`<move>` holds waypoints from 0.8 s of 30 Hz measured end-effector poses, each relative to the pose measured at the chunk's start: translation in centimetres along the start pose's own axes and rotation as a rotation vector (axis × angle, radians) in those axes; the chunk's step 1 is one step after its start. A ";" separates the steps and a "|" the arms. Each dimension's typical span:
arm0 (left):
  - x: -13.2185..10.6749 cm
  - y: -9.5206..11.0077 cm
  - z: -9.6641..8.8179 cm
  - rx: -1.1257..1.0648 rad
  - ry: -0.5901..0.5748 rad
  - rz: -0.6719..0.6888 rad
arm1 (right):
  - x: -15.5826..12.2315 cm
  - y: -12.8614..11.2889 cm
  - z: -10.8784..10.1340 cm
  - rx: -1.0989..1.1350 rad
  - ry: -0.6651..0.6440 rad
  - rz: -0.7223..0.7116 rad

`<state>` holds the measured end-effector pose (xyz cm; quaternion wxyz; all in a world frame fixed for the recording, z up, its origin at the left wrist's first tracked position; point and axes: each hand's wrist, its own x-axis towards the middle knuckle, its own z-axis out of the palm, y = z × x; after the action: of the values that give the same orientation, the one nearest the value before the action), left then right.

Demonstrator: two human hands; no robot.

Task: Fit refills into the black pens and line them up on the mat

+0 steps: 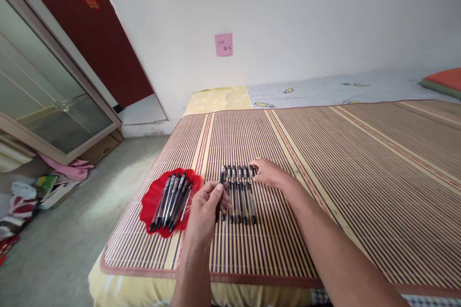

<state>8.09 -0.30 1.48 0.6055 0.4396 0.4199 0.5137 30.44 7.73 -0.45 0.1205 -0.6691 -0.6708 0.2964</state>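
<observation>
My left hand [211,201] is closed around a black-capped gel pen [222,175], held upright at the left end of a row of similar pens [240,201]. Its fingers cover the middle of that pen and part of the pen beside it. The row lies side by side on a striped bamboo mat [288,240], caps pointing away from me. At the row's right end, my right hand [268,171] has its thumb and fingers curved apart beside the last pen's cap. Left of my left hand, a red scalloped plate [147,204] bears several more pens [173,201] and a thin white stick.
The mat lies on a bed with a yellow sheet [144,292] and a patterned cloth [306,93] along the wall. A pink note [224,44] is stuck to the wall. Clothes and papers [54,189] lie on the floor at left, near a glass-panelled door [54,81].
</observation>
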 end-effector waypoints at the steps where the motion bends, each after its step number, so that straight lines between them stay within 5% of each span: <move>1: 0.0 -0.1 0.0 0.002 -0.004 -0.002 | 0.0 0.1 0.0 0.000 0.002 -0.005; 24: 0.3 -1.1 0.0 0.007 -0.017 -0.017 | -0.3 0.4 0.0 0.101 0.071 -0.039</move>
<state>8.43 -0.06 0.41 0.6118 0.4423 0.4202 0.5034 30.77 7.43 -0.63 0.1837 -0.6589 -0.6632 0.3037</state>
